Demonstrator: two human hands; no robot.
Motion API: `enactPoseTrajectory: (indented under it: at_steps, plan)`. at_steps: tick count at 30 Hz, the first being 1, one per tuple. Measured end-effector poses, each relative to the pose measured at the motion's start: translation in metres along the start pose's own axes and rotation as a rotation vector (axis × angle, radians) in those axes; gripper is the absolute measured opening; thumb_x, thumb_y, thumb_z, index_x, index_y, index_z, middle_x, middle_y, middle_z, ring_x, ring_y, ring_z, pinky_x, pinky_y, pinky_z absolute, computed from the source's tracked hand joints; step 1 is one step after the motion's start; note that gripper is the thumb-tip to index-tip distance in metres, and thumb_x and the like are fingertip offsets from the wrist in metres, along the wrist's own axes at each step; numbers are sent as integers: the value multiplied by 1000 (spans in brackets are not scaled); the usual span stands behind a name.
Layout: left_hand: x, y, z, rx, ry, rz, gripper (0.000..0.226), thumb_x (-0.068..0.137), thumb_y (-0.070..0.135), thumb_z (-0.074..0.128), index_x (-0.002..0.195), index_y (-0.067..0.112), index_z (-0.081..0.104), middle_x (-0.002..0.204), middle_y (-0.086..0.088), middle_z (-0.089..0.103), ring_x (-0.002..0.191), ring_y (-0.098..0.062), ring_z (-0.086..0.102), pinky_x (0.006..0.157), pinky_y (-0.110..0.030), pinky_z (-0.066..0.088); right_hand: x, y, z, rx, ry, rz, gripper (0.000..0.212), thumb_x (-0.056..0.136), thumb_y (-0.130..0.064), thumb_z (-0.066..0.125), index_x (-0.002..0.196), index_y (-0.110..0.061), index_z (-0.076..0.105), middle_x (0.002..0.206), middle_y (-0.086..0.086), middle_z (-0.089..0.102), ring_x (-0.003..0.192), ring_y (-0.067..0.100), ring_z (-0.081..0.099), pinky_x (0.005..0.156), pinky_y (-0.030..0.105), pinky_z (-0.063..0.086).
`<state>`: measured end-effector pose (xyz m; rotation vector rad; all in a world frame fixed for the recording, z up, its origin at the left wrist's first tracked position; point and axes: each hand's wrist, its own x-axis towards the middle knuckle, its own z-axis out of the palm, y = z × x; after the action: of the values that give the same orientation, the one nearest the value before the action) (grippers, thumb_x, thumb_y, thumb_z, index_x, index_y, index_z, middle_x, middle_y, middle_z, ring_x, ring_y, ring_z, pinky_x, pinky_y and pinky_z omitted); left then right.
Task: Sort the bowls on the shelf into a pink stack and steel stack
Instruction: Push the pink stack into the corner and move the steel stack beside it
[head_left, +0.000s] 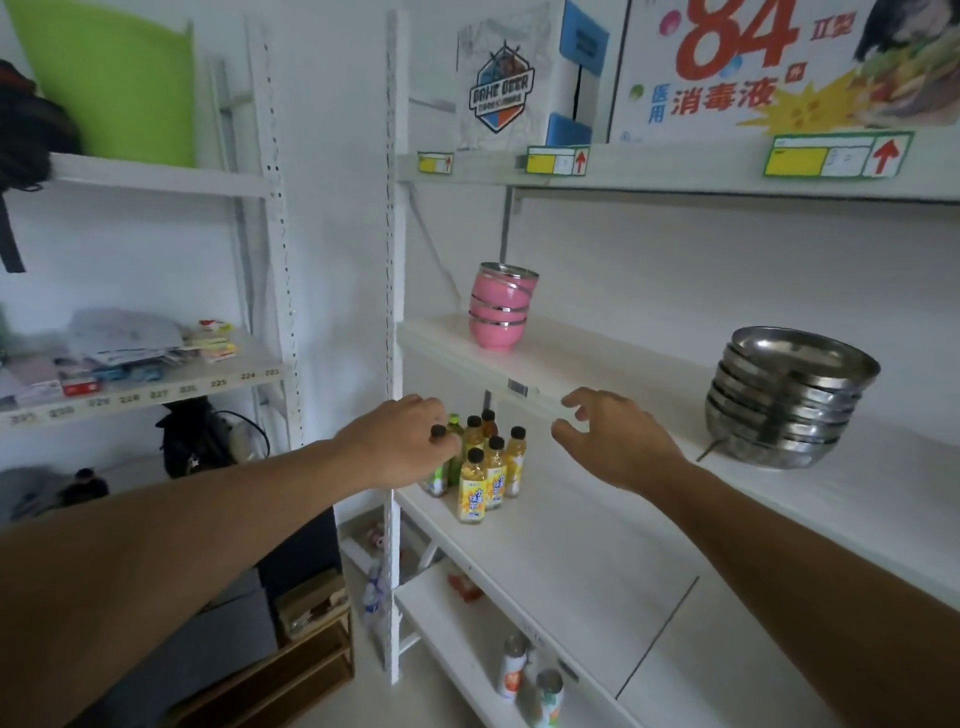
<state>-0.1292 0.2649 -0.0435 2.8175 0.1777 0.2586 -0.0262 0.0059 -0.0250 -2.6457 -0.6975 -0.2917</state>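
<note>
Two stacks of bowls stand well apart on a white shelf (597, 364) in a storeroom. At the shelf's left end, the pink stack (501, 306) rises as a nested column of small bowls, pink outside with bright steel rims; the topmost sits tilted, its rim higher than the rest, and nothing can be seen inside it. Toward the right end, the steel stack (789, 397) holds wider, shallower bowls nested one in another, their rims forming grey bands; the top bowl leans toward the camera and its shiny interior shows empty.

A person's two bare arms reach forward below the shelf's front edge. The left hand (402, 441) hangs palm-down with fingers curled loosely, its grip narrow and holding nothing, in front of a cluster of juice bottles (485, 467) with black caps and yellow labels on the shelf below. The right hand (615, 441) hovers just before the shelf lip near a barcode tag (518, 387), thumb and fingers parted in a wide grip, empty.

On the shelf above, yellow price labels (831, 155) with red arrows line the front edge beneath a disinfectant carton (753, 67) printed with a large red "84".
</note>
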Motion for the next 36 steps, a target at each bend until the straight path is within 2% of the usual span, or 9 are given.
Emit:
enactPoseTrajectory:
  at_steps: [5, 12, 22, 26, 32, 36]
  plan:
    - [37, -54, -2, -20, 17, 91, 60, 103, 61, 48, 151, 25, 53, 156, 3, 55, 138, -20, 55, 103, -37, 47, 43, -28, 27, 4, -2, 29, 56, 92, -55, 53, 142, -32, 60, 129, -3, 71, 112, 21, 64, 84, 36, 47]
    - [103, -92, -6, -55, 89, 78, 59, 107, 54, 48, 158, 23, 47, 163, -1, 50, 146, -25, 50, 114, -44, 46, 100, -34, 43, -28, 29, 45, 54, 97, -57, 55, 144, -29, 58, 133, -1, 70, 113, 22, 65, 83, 36, 47]
    - [205, -91, -1, -50, 80, 60, 72, 107, 62, 45, 166, 21, 37, 167, -5, 46, 150, -26, 48, 120, -46, 42, 200, 6, 55, 94, 23, 91, 66, 98, -55, 57, 155, -23, 48, 144, 7, 65, 127, 29, 62, 103, 44, 51]
    - [249, -85, -3, -17, 61, 13, 87, 106, 67, 43, 173, 18, 19, 176, -6, 35, 159, -26, 38, 126, -44, 35, 245, 21, 64, 149, -2, 69, 76, 96, -61, 58, 158, -20, 43, 150, 12, 61, 132, 33, 60, 107, 47, 50]
    - [310, -90, 10, 7, 48, -12, 98, 100, 76, 38, 174, 17, 14, 176, -8, 36, 154, -28, 46, 121, -41, 38, 302, 35, 84, 257, -61, 44, 93, 93, -72, 55, 163, -14, 33, 159, 13, 53, 139, 31, 55, 111, 47, 48]
    - [338, -92, 26, -87, 91, 27, 100, 97, 77, 40, 174, 20, 9, 179, -4, 29, 160, -24, 36, 120, -33, 31, 326, 46, 96, 283, -49, 56, 97, 93, -75, 50, 164, -10, 33, 162, 14, 50, 143, 31, 52, 113, 43, 46]
